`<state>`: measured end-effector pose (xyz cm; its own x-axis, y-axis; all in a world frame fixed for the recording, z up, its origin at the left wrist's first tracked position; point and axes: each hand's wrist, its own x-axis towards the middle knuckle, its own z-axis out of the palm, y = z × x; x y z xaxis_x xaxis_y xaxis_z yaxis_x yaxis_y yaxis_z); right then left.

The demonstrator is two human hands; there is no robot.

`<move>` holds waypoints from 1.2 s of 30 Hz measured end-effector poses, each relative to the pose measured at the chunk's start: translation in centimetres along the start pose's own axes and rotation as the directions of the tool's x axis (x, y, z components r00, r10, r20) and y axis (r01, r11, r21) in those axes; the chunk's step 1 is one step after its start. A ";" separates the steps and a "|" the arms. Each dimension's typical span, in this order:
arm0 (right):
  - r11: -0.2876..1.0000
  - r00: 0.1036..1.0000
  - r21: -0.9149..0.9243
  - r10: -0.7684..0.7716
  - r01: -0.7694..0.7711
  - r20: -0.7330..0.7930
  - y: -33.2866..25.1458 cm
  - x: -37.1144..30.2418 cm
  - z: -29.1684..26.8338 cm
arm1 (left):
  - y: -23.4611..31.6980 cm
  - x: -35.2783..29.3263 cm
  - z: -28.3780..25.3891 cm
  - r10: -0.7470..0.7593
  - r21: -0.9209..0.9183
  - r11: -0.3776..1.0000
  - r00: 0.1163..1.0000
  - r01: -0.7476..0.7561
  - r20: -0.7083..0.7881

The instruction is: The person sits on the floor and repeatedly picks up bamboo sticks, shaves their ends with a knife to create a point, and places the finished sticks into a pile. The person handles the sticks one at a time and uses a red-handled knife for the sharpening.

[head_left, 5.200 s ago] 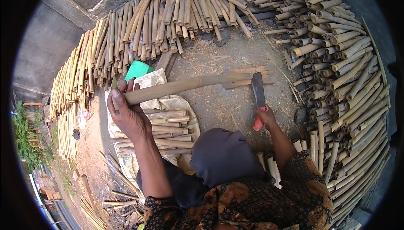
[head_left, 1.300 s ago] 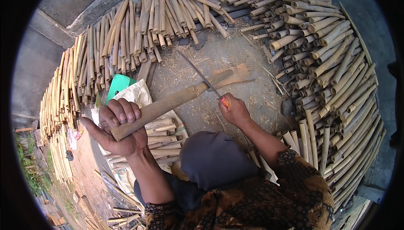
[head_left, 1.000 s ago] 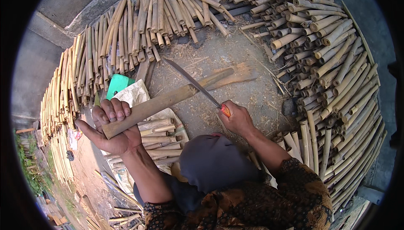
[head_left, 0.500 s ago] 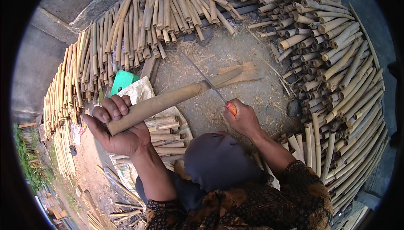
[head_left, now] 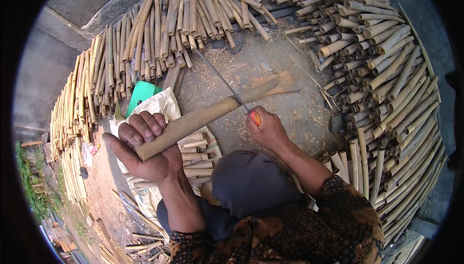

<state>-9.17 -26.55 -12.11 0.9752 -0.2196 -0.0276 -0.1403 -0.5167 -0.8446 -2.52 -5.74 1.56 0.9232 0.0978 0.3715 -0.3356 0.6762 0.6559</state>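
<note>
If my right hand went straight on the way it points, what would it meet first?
Your right hand would probably meet the bamboo pole that your left hand holds, though depth is unclear here.

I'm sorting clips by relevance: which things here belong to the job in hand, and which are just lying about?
In use:
bamboo piece, in the left hand
red-handled knife, in the right hand
wooden block, at the bamboo's far end

Apparently just lying about:
green container
pale sack
stacked bamboo at right

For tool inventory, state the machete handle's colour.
The machete handle is red-orange, clearest in head view.
</note>
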 end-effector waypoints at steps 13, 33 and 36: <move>0.923 0.949 -0.229 0.280 -0.308 -0.147 13.9 2.6 1.1 | -1.0 0.9 -2.5 0.047 -0.093 0.995 0.999 -0.046 0.006; 0.904 0.764 -0.188 -0.195 0.383 0.615 7.1 4.3 15.4 | 18.2 -0.5 -19.7 0.532 0.649 0.761 0.570 0.003 -0.626; 0.903 0.703 -0.225 -0.109 0.365 0.703 5.0 3.3 19.1 | 17.4 -5.3 -24.1 0.432 0.562 0.818 0.514 0.122 -0.741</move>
<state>-3.39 -14.05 -26.69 0.8209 0.4840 -0.3032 0.1908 -0.7329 -0.6531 -8.79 23.14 -4.83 0.4681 0.8836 -0.0128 -0.2669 0.1551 0.9512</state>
